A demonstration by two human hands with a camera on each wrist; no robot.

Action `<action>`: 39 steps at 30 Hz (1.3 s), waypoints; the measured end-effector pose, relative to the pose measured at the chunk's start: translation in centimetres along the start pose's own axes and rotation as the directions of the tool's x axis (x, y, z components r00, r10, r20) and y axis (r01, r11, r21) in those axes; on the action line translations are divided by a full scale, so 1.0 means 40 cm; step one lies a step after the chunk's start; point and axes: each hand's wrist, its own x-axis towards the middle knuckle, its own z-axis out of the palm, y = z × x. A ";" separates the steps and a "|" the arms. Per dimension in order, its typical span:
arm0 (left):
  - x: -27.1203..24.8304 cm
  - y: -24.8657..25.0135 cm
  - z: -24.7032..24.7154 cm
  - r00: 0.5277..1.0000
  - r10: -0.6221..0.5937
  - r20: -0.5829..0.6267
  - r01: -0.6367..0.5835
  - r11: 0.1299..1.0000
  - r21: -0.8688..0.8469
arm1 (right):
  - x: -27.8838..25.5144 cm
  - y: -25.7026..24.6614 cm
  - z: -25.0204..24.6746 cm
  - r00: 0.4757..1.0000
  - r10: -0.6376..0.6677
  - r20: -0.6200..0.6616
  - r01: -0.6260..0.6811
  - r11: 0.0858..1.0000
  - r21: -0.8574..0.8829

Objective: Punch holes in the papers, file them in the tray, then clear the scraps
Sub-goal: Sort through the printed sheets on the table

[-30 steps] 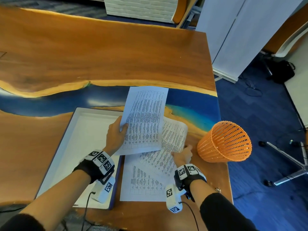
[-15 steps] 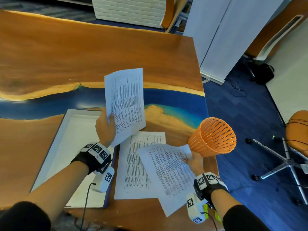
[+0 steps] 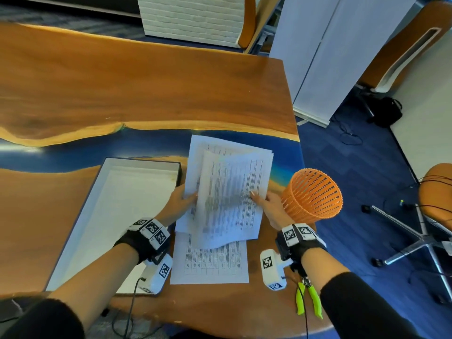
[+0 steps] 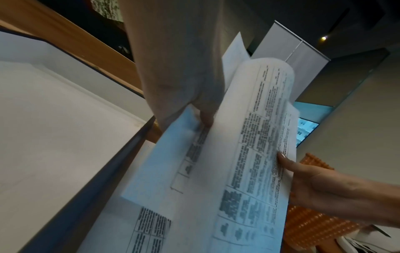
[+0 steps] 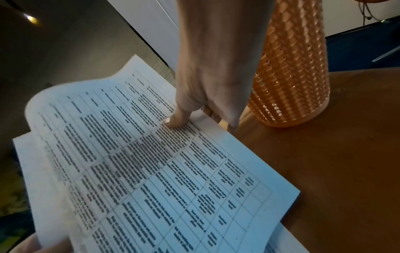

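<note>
Gathering printed sheets (image 3: pixel 227 192) above the table: left hand (image 3: pixel 177 204) and right hand (image 3: pixel 270 209) each pinch an edge | one sheet (image 3: pixel 210 263) lies flat | tray (image 3: pixel 115 216) unfilled, punching apparently not begun

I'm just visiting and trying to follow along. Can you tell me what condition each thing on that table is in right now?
Held sheets: lifted off the table, overlapping, gripped at both side edges.
Left hand: pinching the sheets' left edge.
Right hand: pinching the sheets' right edge.
Bottom sheet: lying flat on the table.
Tray: open, no papers inside.
Orange basket: upright by the table's right edge.
Green-handled tool: lying on the table, untouched.
</note>
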 end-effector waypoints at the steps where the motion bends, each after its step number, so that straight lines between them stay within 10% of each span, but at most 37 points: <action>1: -0.006 0.001 0.000 0.999 -0.015 0.035 0.015 1.000 -0.013 | -0.002 -0.006 0.002 1.000 0.011 0.004 -0.011 1.000 0.009; 8: -0.027 0.028 0.022 0.993 -0.115 -0.007 0.113 0.984 -0.141 | -0.015 -0.005 0.020 0.993 -0.065 -0.094 0.070 0.996 0.047; 19: -0.029 0.039 0.062 0.906 0.301 -0.298 -0.271 0.953 0.138 | -0.025 -0.060 0.087 0.890 -0.327 -0.319 0.313 0.945 -0.096; 39: -0.006 0.009 0.064 0.965 0.171 -0.197 -0.153 0.983 0.105 | -0.012 -0.032 0.067 0.915 -0.327 -0.238 0.286 0.939 -0.192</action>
